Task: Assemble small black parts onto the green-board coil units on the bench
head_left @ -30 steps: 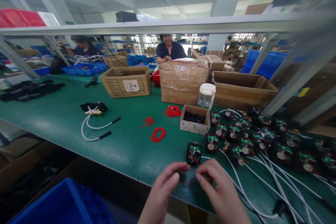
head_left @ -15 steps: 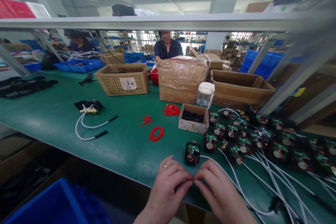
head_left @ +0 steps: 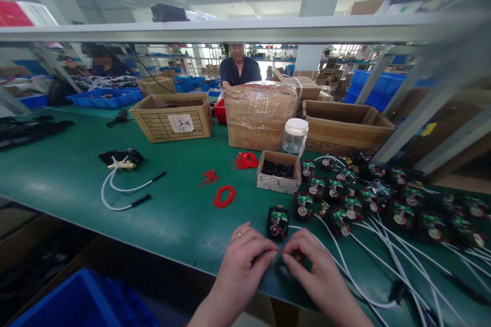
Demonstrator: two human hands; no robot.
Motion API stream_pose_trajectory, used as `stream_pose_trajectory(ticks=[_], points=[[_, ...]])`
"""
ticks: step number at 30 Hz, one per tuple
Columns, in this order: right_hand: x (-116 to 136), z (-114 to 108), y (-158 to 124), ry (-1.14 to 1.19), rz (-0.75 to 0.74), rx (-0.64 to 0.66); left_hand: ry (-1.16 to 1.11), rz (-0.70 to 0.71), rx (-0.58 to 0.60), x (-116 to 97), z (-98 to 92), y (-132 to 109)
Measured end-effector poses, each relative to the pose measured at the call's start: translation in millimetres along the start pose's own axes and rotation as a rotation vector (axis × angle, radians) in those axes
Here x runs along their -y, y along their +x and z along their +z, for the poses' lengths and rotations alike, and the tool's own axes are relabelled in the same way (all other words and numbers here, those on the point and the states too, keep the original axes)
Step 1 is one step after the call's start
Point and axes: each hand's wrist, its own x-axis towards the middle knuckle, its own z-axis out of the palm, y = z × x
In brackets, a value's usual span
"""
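Close together at the table's near edge, my left hand (head_left: 247, 260) and my right hand (head_left: 312, 263) both pinch with thumb and fingertips. Whatever sits between the fingertips is too small to make out. Just beyond them stands a black unit with a green circuit board (head_left: 278, 223), and a white cable (head_left: 297, 227) runs from it behind my right hand. Two red wire bundles (head_left: 224, 196) (head_left: 208, 178) and a larger bundle of red wires (head_left: 245, 160) lie farther off. A small carton of black parts (head_left: 278, 181) is behind the unit.
Several similar circuit-board units (head_left: 353, 208) with white cables crowd the right side. A black part with two white cables (head_left: 123, 163) lies left. Cardboard boxes (head_left: 261, 117) and a clear jar (head_left: 295, 137) stand behind, below a shelf (head_left: 230, 32). A person (head_left: 241, 71) sits opposite.
My fingertips have moved slightly apart, leaving a small gap between the hands. The whole view has shifted a little; the objects on the table appear unmoved.
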Motion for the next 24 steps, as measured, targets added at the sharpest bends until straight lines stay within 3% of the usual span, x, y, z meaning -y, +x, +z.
stream_pose_trajectory(ticks=[12, 24], points=[[3, -8, 32, -0.054, 0.025, -0.203, 0.241, 0.098, -0.085, 3, -3.2, 40], [5, -7, 44, -0.288, -0.026, -0.221, 0.165, -0.06, -0.043, 2, -9.2, 58]])
